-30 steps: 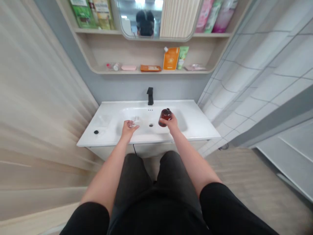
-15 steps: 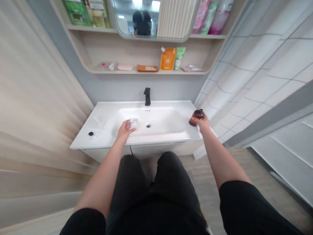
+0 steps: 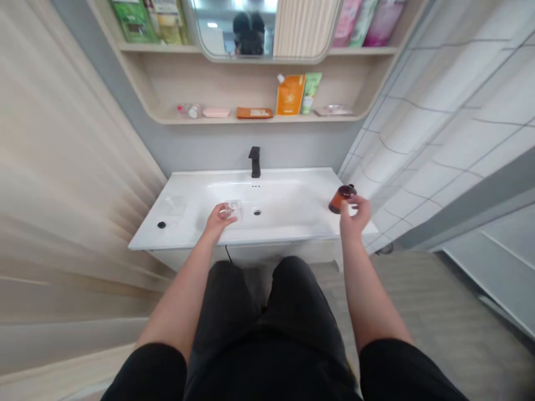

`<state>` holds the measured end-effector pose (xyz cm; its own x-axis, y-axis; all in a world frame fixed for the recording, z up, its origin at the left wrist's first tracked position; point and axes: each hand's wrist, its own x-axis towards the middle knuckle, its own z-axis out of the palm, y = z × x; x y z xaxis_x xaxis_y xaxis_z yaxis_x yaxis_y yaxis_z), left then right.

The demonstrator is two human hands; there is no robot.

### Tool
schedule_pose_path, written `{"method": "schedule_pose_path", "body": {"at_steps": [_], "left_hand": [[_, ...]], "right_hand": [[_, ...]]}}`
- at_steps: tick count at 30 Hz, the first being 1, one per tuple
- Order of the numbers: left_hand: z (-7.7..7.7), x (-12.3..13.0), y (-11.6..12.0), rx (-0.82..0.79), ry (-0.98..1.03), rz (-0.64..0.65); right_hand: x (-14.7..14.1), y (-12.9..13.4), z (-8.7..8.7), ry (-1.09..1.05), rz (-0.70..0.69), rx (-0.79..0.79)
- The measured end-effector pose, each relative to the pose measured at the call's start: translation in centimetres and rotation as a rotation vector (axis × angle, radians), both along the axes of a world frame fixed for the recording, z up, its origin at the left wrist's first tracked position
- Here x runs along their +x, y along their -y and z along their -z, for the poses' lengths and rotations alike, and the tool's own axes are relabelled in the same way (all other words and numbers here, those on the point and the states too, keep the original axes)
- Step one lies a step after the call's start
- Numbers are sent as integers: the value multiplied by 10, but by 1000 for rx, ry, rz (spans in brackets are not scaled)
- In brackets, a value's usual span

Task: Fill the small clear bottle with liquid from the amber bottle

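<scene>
The left hand (image 3: 218, 221) holds a clear container (image 3: 236, 208) over the sink (image 3: 288, 203), left of the drain (image 3: 257, 212); toward the white desk's (image 3: 188, 182) right end a brown bottle (image 3: 337, 201) stands beside the right hand (image 3: 355, 219), whose fingers are parted, and a small black round piece (image 3: 161, 225) lies near the left end

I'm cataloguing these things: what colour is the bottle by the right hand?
The bottle is reddish-brown, more orange around its middle; the head view shows it best.
</scene>
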<state>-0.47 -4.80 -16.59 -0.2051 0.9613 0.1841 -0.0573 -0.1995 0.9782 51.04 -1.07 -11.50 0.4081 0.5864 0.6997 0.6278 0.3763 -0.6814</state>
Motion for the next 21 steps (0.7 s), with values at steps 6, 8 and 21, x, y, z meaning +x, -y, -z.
{"method": "schedule_pose_path", "body": {"at_steps": [6,8,21], "left_hand": [[-12,17,7,6,-215,30],[-14,33,12,24,-315,23],[-39,-32,67,30,-694,-314]], "right_hand": [[-147,35,16,84,-850,-320],[-192,34,23,-7,-1035,-438],[-230,5,46,-338,-1104,-598]]}}
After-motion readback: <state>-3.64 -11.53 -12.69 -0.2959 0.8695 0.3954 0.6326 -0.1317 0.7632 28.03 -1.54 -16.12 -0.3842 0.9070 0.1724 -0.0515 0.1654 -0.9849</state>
